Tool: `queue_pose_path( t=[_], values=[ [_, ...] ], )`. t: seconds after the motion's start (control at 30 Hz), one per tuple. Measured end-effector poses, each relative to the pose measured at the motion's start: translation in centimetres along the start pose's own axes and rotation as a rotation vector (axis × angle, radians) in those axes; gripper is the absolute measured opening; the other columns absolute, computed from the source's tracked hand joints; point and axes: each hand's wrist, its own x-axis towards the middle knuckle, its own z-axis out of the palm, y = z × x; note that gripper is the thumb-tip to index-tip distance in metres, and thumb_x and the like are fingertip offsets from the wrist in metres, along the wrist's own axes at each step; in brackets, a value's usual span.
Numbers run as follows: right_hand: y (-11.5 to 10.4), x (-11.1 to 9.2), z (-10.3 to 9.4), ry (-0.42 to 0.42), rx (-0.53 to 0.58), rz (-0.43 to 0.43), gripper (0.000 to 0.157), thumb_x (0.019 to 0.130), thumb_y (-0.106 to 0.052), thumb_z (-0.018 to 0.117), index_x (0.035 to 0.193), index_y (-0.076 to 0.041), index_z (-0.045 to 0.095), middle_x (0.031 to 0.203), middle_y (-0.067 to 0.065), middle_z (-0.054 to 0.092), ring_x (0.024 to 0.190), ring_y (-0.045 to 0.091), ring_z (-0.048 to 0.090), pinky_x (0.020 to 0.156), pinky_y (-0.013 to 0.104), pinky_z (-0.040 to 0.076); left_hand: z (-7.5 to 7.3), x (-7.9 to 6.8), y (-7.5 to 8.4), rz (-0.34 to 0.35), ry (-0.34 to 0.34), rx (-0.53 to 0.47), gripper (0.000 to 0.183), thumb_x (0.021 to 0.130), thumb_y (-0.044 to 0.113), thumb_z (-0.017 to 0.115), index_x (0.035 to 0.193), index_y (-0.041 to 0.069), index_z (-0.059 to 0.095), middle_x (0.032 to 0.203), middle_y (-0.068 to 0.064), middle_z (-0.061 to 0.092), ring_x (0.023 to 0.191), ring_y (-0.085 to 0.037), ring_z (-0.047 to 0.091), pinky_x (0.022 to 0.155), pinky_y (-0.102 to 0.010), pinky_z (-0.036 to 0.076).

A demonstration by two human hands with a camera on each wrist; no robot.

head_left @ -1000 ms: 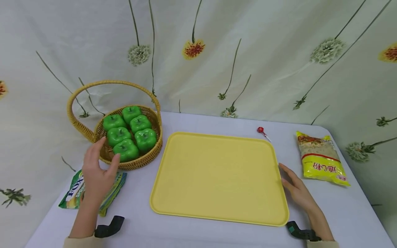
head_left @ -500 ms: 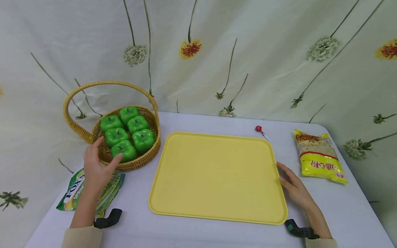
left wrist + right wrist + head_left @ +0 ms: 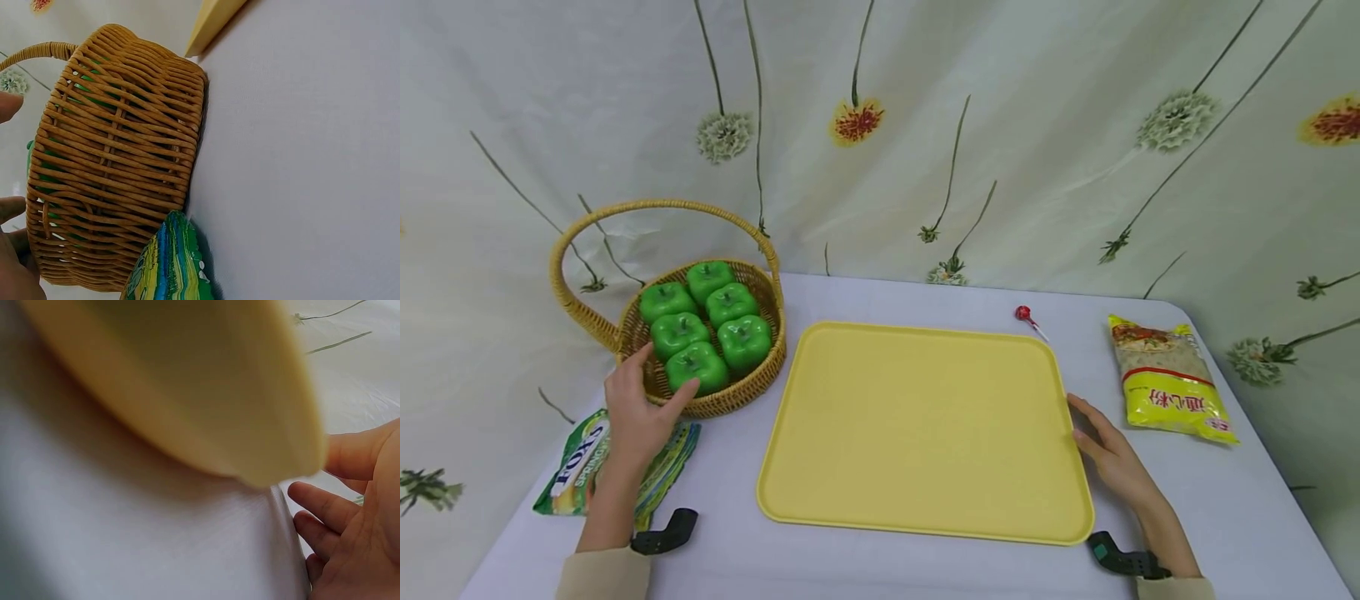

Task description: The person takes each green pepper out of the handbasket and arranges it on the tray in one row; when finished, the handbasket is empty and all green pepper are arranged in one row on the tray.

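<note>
The nearest green pepper (image 3: 697, 369) is placed at the front of a round basket (image 3: 724, 407), and five more green peppers (image 3: 744, 343) are packed close by it. It is found just ahead of the left hand (image 3: 636, 412), between the thumb at the front rim and the fingers at the left rim. Those fingers are spread wide, and nothing is held in them; whether the pepper is touched cannot be told. A green bag (image 3: 578, 468) is partly hidden below that hand. A flat yellow tray (image 3: 917, 433) is laid in the middle of the counter (image 3: 925, 571). The right hand (image 3: 1116, 467) is held at the tray's right edge, with its fingers loosely spread and nothing gripped. A yellow bag (image 3: 1176, 383) is seen past it, and a red lollipop (image 3: 1024, 313) behind the tray.
</note>
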Motion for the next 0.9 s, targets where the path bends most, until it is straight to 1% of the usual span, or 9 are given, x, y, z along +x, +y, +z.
queue_pose_path(
  t=[0.07, 0.17, 0.33, 0.43, 0.6, 0.67, 0.77, 0.9],
  values=[
    [0.0, 0.0, 0.0, 0.0, 0.0, 0.0, 0.058, 0.104, -0.021, 0.046, 0.155, -0.006, 0.022, 0.161, 0.024, 0.015, 0.147, 0.047, 0.008, 0.113, 0.069, 0.012, 0.2, 0.0, -0.2, 0.019, 0.009, 0.012, 0.078, 0.079, 0.024, 0.071, 0.141, -0.011, 0.039, 0.136, -0.034, 0.044, 0.126, -0.05, 0.032, 0.112, -0.059, 0.016],
    [0.0, 0.0, 0.0, 0.002, -0.004, -0.002, 0.058, 0.104, -0.02, 0.046, 0.155, -0.006, 0.023, 0.161, 0.024, 0.015, 0.147, 0.048, 0.007, 0.112, 0.069, 0.011, 0.3, -0.1, -0.3, 0.017, 0.003, 0.036, 0.079, 0.08, 0.028, 0.071, 0.14, -0.011, 0.039, 0.136, -0.033, 0.043, 0.126, -0.049, 0.031, 0.112, -0.06, 0.015],
    [0.0, 0.1, 0.2, 0.007, -0.018, -0.012, 0.056, 0.104, -0.017, 0.046, 0.154, -0.003, 0.024, 0.16, 0.025, 0.016, 0.147, 0.049, 0.007, 0.112, 0.069, 0.011, 0.3, -0.4, -0.1, -0.035, -0.017, 0.06, 0.079, 0.081, 0.032, 0.071, 0.14, -0.009, 0.038, 0.138, -0.032, 0.041, 0.13, -0.048, 0.026, 0.112, -0.06, 0.013],
    [0.0, 0.1, 0.3, 0.006, -0.019, -0.013, 0.056, 0.104, -0.015, 0.046, 0.153, -0.002, 0.025, 0.16, 0.026, 0.017, 0.146, 0.049, 0.007, 0.112, 0.07, 0.01, 0.5, -0.6, -0.1, -0.05, -0.002, 0.065, 0.079, 0.081, 0.034, 0.072, 0.139, -0.009, 0.039, 0.136, -0.031, 0.041, 0.131, -0.047, 0.025, 0.112, -0.061, 0.013],
    [0.0, 0.2, 0.3, 0.003, -0.027, -0.007, 0.055, 0.103, -0.013, 0.046, 0.152, 0.0, 0.025, 0.159, 0.027, 0.017, 0.146, 0.05, 0.005, 0.113, 0.07, 0.009, 0.9, -0.8, -0.3, -0.006, 0.049, 0.072, 0.077, 0.077, 0.033, 0.073, 0.132, -0.011, 0.044, 0.128, -0.032, 0.045, 0.125, -0.049, 0.028, 0.108, -0.063, 0.015],
    [0.0, 0.2, 0.3, 0.004, -0.035, -0.001, 0.054, 0.103, -0.013, 0.046, 0.152, 0.001, 0.026, 0.159, 0.028, 0.017, 0.146, 0.051, 0.005, 0.113, 0.069, 0.008, 1.1, -0.8, -0.3, 0.006, 0.062, 0.083, 0.075, 0.076, 0.034, 0.072, 0.13, -0.011, 0.046, 0.124, -0.033, 0.047, 0.122, -0.049, 0.029, 0.107, -0.064, 0.016],
    [0.0, 0.1, 0.2, 0.004, -0.043, 0.01, 0.054, 0.103, -0.012, 0.046, 0.151, 0.001, 0.027, 0.159, 0.028, 0.017, 0.146, 0.051, 0.004, 0.113, 0.069, 0.008, 1.4, -0.8, -0.3, 0.011, 0.067, 0.102, 0.072, 0.077, 0.036, 0.072, 0.127, -0.01, 0.049, 0.121, -0.033, 0.049, 0.121, -0.049, 0.03, 0.106, -0.064, 0.016],
    [0.1, 0.0, 0.2, 0.008, -0.046, 0.023, 0.054, 0.103, -0.013, 0.047, 0.151, 0.001, 0.028, 0.159, 0.029, 0.016, 0.146, 0.051, 0.004, 0.113, 0.069, 0.008, 1.5, -0.7, -0.2, 0.003, 0.065, 0.101, 0.071, 0.077, 0.036, 0.072, 0.127, -0.01, 0.051, 0.123, -0.034, 0.051, 0.122, -0.048, 0.03, 0.106, -0.065, 0.016]
  ],
)
